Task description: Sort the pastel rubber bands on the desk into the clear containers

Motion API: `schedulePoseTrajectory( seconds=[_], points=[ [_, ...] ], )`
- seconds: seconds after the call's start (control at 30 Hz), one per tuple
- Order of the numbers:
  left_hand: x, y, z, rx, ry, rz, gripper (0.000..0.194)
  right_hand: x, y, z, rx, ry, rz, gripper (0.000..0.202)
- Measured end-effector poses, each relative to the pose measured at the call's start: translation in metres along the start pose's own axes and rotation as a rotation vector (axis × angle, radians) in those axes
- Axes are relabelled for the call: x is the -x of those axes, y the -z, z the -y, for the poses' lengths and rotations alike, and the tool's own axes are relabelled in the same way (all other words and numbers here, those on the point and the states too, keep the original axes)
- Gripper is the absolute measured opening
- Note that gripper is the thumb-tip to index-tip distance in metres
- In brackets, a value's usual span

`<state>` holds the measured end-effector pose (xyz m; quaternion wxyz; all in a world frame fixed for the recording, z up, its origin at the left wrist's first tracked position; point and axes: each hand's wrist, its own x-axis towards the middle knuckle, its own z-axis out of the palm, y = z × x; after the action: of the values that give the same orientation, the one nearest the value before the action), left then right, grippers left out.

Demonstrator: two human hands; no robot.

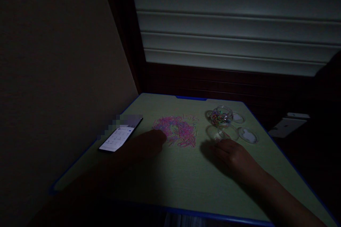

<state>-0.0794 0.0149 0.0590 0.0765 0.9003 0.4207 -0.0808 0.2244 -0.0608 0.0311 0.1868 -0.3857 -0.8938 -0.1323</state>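
Bordering the left fingers [160,137], pinkish strands [185,129] lie apart from right fingers [220,147]; I can't tell either grip.

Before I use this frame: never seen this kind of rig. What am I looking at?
There's no machine: these are one person's bare hands, seen from a camera worn on the head, looking forward and down. It's a single, dim view.

The surface is a pale green table with blue edging. On it lie a loose pile of thin pink and purple strands, a lit black-edged phone, a clear round container of small multicoloured pieces, and a second clear round container nearer the person. Two round pieces with white centres, probably lids, lie beside them.

The left hand is at the pile; the right hand is at the nearer container. Whether either grips anything is too dark to tell.
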Motion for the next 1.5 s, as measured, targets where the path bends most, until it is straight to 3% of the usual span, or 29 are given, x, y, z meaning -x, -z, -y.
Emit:
schedulePoseTrajectory(
  seconds=[0.33,0.57,0.7,0.8,1.03,1.2,1.5],
  points=[
    [0.001,0.001,0.0,-0.036,-0.026,0.0,0.023,0.002,-0.003,-0.002,-0.006,0.0,0.006,0.021],
    [-0.004,0.006,0.001,0.034,-0.073,0.04,0.013,0.002,-0.004,-0.003,-0.016,0.006,0.013,0.02],
    [-0.017,-0.004,0.0,0.101,-0.204,-0.098,0.015,0.0,-0.003,-0.002,-0.004,0.009,-0.011,0.02],
    [-0.028,-0.016,-0.011,0.172,-0.237,-0.236,0.018,0.0,-0.003,-0.002,-0.007,-0.012,-0.016,0.021],
    [-0.036,-0.032,-0.06,0.438,-0.315,-0.452,0.014,0.003,-0.002,-0.001,-0.021,-0.072,-0.025,0.021],
    [-0.044,-0.044,-0.074,0.424,-0.322,-0.495,0.013,0.002,-0.003,-0.001,-0.048,-0.095,-0.067,0.02],
    [-0.044,-0.049,-0.08,0.197,-0.402,-0.446,0.018,-0.006,-0.002,0.012,-0.174,-0.104,-0.114,0.022]
  ],
)
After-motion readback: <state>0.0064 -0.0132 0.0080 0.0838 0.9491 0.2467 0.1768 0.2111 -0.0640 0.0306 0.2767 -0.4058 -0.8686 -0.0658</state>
